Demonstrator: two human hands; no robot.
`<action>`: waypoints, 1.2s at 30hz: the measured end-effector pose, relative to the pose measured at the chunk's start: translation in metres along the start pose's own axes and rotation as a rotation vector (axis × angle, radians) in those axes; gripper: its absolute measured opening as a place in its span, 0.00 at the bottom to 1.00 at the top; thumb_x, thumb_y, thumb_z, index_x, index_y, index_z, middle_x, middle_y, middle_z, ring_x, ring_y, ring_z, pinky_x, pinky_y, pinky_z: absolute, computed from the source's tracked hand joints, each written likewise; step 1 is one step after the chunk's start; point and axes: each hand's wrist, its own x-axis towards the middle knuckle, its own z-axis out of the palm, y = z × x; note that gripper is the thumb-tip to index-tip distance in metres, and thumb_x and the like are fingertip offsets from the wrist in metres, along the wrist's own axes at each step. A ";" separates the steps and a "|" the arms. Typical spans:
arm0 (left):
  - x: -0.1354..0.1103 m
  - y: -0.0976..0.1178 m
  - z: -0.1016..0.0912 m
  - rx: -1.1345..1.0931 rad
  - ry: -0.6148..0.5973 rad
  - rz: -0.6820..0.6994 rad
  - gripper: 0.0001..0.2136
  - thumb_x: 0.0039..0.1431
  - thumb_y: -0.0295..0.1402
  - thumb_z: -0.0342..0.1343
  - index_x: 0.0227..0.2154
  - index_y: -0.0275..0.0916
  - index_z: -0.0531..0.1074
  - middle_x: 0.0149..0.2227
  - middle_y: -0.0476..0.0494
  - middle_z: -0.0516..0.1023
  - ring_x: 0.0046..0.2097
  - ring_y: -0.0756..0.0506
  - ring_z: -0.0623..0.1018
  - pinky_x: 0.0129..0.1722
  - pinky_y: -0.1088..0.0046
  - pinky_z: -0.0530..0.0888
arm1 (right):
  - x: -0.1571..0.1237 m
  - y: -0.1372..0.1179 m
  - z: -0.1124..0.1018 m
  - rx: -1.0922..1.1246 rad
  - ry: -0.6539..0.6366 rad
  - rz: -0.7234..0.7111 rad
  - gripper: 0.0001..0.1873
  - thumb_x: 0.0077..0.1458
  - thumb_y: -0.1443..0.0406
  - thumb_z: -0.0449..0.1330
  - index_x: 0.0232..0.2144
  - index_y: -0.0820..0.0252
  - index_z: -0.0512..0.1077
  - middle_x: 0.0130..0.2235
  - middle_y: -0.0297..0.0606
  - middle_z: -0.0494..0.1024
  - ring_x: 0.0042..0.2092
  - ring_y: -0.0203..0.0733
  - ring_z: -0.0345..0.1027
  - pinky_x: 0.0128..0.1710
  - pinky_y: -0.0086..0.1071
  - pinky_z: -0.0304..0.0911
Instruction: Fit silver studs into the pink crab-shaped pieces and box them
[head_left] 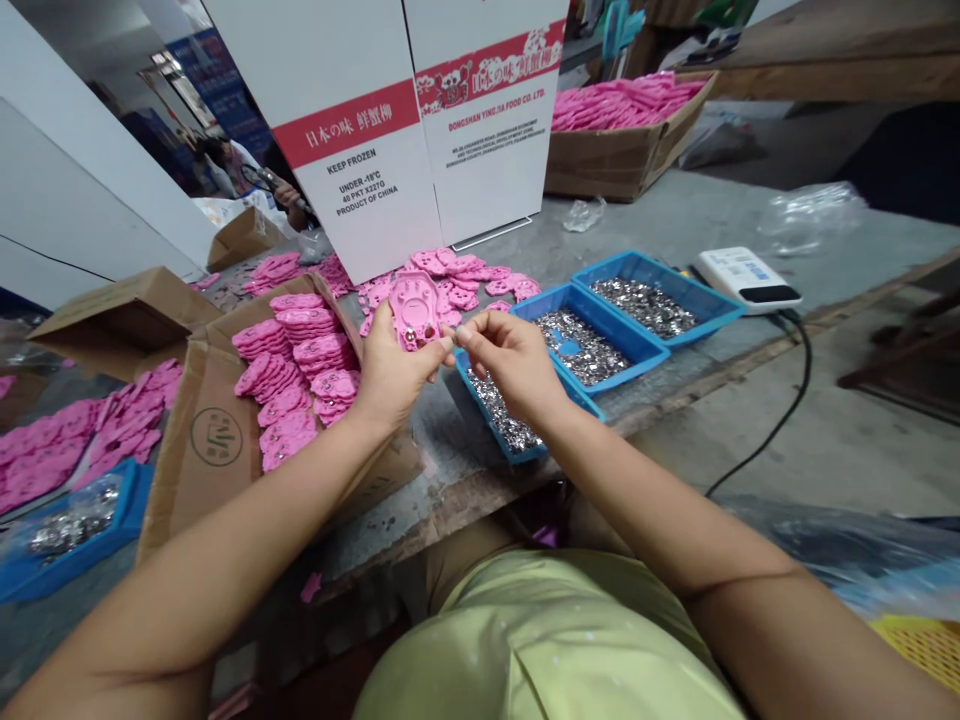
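My left hand [401, 365] is closed around a pink plastic piece [415, 302], held upright with its moulded face toward me. Small shiny metal parts show near the lower edge of that piece. Right beside it, my right hand [510, 358] pinches at the tip of my left thumb; what sits between the fingertips is too small to name. Below my right hand is a blue tray [517, 455] of small metal parts. A loose heap of pink pieces [450, 275] lies just behind my left hand.
Two more blue trays [630, 375] [712, 325] hold metal parts. A cardboard box [199, 440] of stacked pink pieces stands left. A white printed carton [375, 230] rises behind. A white device [750, 278] with a cable sits right. Another person's hand [287, 196] shows far back left.
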 end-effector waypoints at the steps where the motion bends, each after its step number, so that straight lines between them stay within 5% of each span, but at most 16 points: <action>1: 0.000 0.000 0.000 -0.023 -0.026 0.000 0.24 0.43 0.30 0.68 0.43 0.43 0.63 0.33 0.52 0.75 0.27 0.51 0.76 0.22 0.77 0.67 | 0.002 0.000 -0.001 -0.051 0.017 -0.061 0.24 0.54 0.45 0.70 0.25 0.55 0.71 0.27 0.33 0.71 0.33 0.38 0.65 0.33 0.34 0.65; 5: -0.002 0.003 0.003 -0.148 -0.150 -0.056 0.27 0.39 0.25 0.60 0.47 0.43 0.65 0.33 0.53 0.74 0.29 0.51 0.73 0.25 0.75 0.69 | 0.010 -0.006 -0.008 -0.279 0.047 -0.278 0.16 0.59 0.53 0.67 0.25 0.55 0.72 0.47 0.43 0.76 0.55 0.48 0.69 0.53 0.45 0.69; 10: -0.005 0.011 0.004 -0.207 -0.181 -0.152 0.26 0.42 0.27 0.56 0.49 0.42 0.67 0.37 0.47 0.77 0.34 0.47 0.77 0.28 0.73 0.71 | 0.017 -0.017 -0.016 -0.509 -0.070 -0.364 0.09 0.59 0.62 0.65 0.28 0.55 0.72 0.53 0.43 0.75 0.59 0.52 0.67 0.63 0.55 0.63; 22: -0.006 0.012 0.003 -0.234 -0.188 -0.218 0.23 0.43 0.28 0.56 0.47 0.43 0.67 0.39 0.44 0.78 0.41 0.42 0.80 0.28 0.73 0.72 | 0.022 -0.017 -0.018 -0.651 -0.177 -0.413 0.11 0.59 0.65 0.66 0.27 0.55 0.69 0.51 0.43 0.74 0.57 0.52 0.65 0.63 0.54 0.63; 27: -0.004 0.012 0.002 -0.264 -0.217 -0.243 0.21 0.44 0.27 0.56 0.45 0.42 0.67 0.41 0.44 0.78 0.40 0.44 0.78 0.28 0.73 0.73 | 0.017 -0.004 -0.013 -0.599 -0.103 -0.466 0.07 0.62 0.61 0.64 0.34 0.54 0.69 0.53 0.46 0.72 0.58 0.52 0.66 0.59 0.51 0.66; 31: -0.003 0.012 0.002 -0.274 -0.229 -0.240 0.24 0.45 0.27 0.56 0.48 0.43 0.68 0.42 0.42 0.78 0.39 0.43 0.79 0.27 0.73 0.73 | 0.015 0.004 -0.012 -0.471 -0.066 -0.378 0.12 0.62 0.54 0.64 0.36 0.53 0.69 0.52 0.45 0.73 0.52 0.49 0.68 0.52 0.46 0.70; 36: -0.003 0.011 0.000 -0.261 -0.241 -0.246 0.25 0.46 0.26 0.55 0.51 0.41 0.67 0.38 0.42 0.79 0.34 0.45 0.80 0.27 0.73 0.71 | 0.037 0.001 -0.050 -0.388 0.117 -0.325 0.09 0.63 0.56 0.65 0.36 0.52 0.71 0.50 0.42 0.76 0.48 0.46 0.70 0.51 0.43 0.69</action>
